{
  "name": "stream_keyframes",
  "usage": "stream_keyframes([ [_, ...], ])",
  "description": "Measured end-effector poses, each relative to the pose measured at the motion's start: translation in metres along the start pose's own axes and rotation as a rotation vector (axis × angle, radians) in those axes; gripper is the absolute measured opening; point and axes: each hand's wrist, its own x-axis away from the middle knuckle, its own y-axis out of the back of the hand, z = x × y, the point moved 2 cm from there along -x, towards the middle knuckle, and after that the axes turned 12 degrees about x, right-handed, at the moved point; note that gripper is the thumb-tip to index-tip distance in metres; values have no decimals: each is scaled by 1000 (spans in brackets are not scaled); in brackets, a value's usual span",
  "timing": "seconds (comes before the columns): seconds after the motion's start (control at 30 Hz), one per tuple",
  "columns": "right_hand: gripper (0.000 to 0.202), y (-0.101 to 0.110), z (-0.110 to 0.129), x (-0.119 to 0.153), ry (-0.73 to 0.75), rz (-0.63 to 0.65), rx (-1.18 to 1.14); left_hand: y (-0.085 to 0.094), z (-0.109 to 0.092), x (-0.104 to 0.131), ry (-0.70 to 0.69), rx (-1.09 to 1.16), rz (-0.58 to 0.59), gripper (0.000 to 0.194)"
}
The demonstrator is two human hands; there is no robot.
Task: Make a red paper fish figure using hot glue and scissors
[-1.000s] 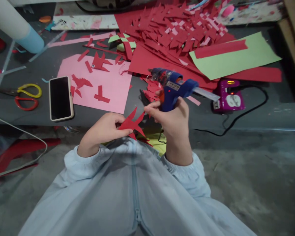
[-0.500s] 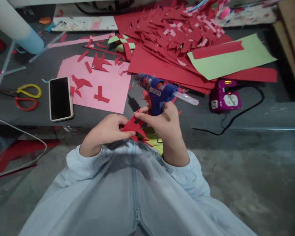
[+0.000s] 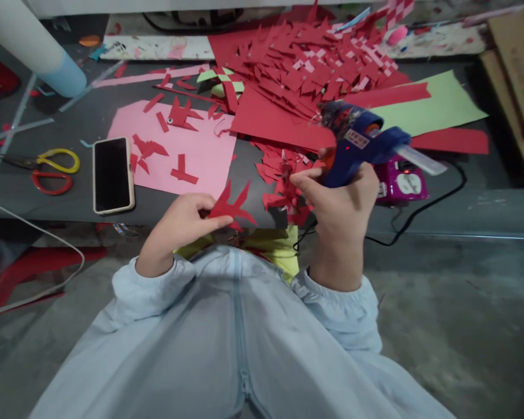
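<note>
My left hand (image 3: 179,227) pinches a red paper cutout (image 3: 230,208) with pointed, fin-like ends, held just over the table's front edge. In my right hand (image 3: 343,203) is a blue glue gun (image 3: 353,148), its nozzle toward the upper left and a clear glue stick (image 3: 421,160) jutting from its back. Right-hand fingertips hover over a small heap of red paper pieces (image 3: 283,180); whether they touch any is unclear. A red paper fish (image 3: 182,114) with an eye lies on a pink sheet (image 3: 201,145) with other red scraps.
A large pile of red cutouts (image 3: 297,64) covers the back of the table. At left are a phone (image 3: 112,176) and scissors (image 3: 56,171). A purple power adapter (image 3: 406,183) with a black cord stands at right, near a green sheet (image 3: 445,105) and cardboard (image 3: 515,75).
My right hand has moved right and away from the red cutout, carrying the glue gun and uncovering the small red heap. The left hand keeps hold of the cutout.
</note>
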Motion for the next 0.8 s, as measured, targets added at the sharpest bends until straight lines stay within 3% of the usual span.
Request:
stream_keyframes([
  [0.1, 28, 1, -4, 4, -14, 19, -2, 7, 4, -4, -150, -274, -408, 16],
  [0.17, 28, 1, -9, 8, -36, 44, 5, 7, 8, -5, -210, -443, -514, 25],
  [0.33, 28, 2, -14, 18, -96, 122, 13, 2, 21, -3, -241, -648, -318, 48],
  [0.43, 32, 4, -10, 21, -90, 133, -5, 3, 25, 6, -207, -692, -311, 55],
  [0.6, 27, 8, -11, 26, -77, 153, 42, 6, 27, 16, -163, -676, -341, 46],
  [0.8, 26, 8, -12, 40, -7, 236, 63, -7, 25, 14, -240, -645, -297, 38],
])
